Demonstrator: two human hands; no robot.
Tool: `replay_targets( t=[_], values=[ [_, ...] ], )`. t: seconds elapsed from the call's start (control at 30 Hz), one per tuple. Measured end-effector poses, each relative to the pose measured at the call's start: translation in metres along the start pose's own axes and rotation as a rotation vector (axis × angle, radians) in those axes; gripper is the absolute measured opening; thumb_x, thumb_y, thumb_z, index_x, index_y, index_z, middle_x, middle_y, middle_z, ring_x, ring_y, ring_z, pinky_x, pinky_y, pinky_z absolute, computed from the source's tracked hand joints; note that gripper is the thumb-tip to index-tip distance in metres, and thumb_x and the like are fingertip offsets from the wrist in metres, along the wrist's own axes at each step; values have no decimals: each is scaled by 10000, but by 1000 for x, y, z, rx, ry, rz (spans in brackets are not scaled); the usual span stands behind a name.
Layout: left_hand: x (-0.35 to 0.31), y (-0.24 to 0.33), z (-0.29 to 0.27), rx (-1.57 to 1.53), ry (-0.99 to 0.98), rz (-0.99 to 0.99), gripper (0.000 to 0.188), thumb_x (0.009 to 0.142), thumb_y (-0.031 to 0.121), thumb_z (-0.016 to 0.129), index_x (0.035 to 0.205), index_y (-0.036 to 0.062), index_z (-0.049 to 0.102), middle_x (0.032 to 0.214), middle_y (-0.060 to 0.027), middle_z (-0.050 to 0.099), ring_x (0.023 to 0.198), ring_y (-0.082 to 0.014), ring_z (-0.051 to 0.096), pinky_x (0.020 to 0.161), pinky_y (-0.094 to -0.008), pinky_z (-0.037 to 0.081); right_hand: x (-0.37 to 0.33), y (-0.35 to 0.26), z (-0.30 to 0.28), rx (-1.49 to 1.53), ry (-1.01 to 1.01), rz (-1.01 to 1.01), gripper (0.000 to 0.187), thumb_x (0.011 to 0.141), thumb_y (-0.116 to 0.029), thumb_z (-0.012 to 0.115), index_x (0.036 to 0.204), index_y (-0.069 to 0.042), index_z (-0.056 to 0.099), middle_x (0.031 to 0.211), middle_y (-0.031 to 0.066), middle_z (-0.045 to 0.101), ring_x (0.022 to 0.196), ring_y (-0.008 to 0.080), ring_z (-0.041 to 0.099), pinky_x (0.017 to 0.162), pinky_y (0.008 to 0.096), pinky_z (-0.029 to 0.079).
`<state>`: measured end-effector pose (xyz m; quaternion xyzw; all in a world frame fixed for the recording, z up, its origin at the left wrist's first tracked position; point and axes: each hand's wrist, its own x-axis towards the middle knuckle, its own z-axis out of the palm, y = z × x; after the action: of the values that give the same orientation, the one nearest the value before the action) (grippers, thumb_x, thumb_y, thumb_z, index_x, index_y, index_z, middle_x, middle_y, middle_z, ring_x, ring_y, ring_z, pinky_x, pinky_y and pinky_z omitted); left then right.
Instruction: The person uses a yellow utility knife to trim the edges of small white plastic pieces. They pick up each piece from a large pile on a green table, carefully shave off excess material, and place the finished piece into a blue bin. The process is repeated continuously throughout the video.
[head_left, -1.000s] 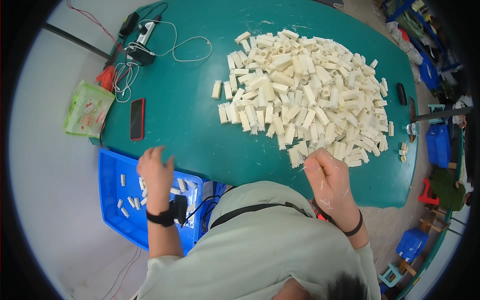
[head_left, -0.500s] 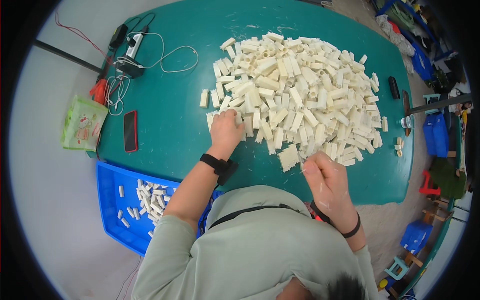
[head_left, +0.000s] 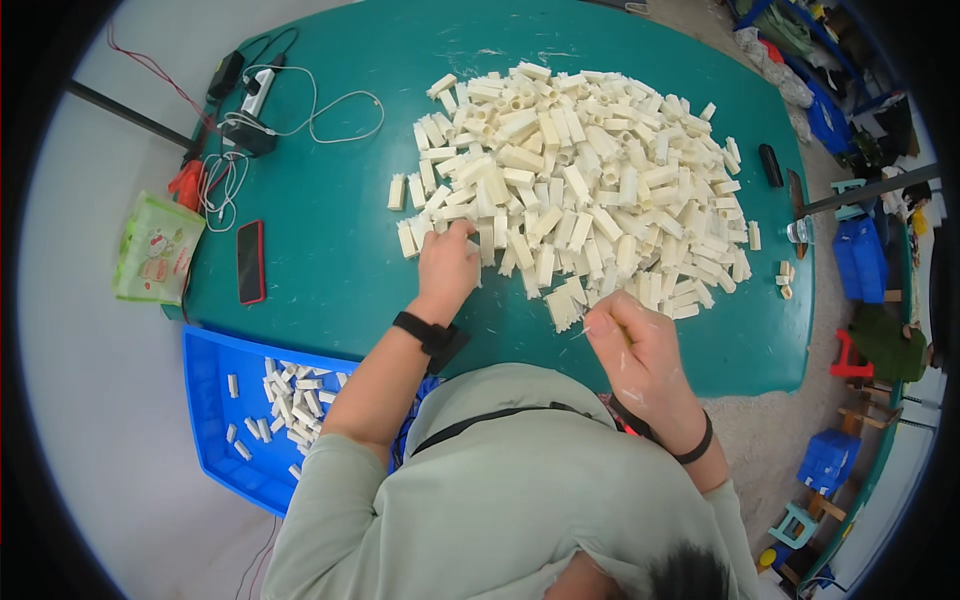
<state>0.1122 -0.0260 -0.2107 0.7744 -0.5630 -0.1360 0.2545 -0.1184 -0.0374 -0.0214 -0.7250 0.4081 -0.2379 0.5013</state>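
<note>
Many tubes [head_left: 576,184] heap upper centre, apparently within easy reach; the left hand [head_left: 447,270] curls at their lower-left edge, grip unclear, while the right hand [head_left: 637,355], below, pinches something thin [head_left: 585,332].

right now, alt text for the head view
A person's left hand is at a heap of cream square-sided tubes on a green table, curled right hand nearby. A blue plastic tray, lower left, holds more pale pieces.

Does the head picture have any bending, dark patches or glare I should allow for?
Head view: the green table's edges bow outward; black vignetting fills the corners; lighting looks even, without strong glare on the tabletop; left hand and right hand outlines read clearly.
</note>
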Motion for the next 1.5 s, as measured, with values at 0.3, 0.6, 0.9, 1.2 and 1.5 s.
replay_targets(
  t=[0.3,0.6,0.9,1.2,1.5],
  values=[
    [-48,99,-141,-1333,-334,92,393,818,-77,561,1195,-10,474,1066,-92,569,941,-153,574,814,-289,480,-3,-6,14,160,8,-57,214,835,-186,648,902,-9,549,710,55,538,582,120,452,559,238,401],
    [-58,112,-148,-1344,-383,224,355,838,22,596,1174,-12,485,1103,-100,531,1003,-164,532,842,-308,454,-9,-14,18,208,-39,-215,194,806,-97,659,952,-23,554,796,61,577,645,111,522,576,230,427],
    [-59,121,-150,-1183,-172,387,324,804,-11,609,1105,-26,492,1026,-100,541,895,-147,532,771,-265,434,-11,-24,12,40,-16,-335,230,798,-173,668,911,-20,539,771,90,570,580,204,536,520,261,421],
    [-56,125,-150,-1261,-163,440,324,774,-16,651,1046,-11,475,983,-101,549,845,-147,539,733,-255,439,-10,-23,12,-62,35,-393,266,812,-239,655,741,-19,523,607,95,496,485,240,483,432,309,370],
    [-56,120,-153,-1248,-260,412,306,773,-6,664,1019,8,483,975,-97,555,854,-145,543,740,-260,438,-4,-19,8,-184,63,-466,296,798,-259,669,702,-35,502,584,82,489,465,239,476,413,314,353]
  ],
)
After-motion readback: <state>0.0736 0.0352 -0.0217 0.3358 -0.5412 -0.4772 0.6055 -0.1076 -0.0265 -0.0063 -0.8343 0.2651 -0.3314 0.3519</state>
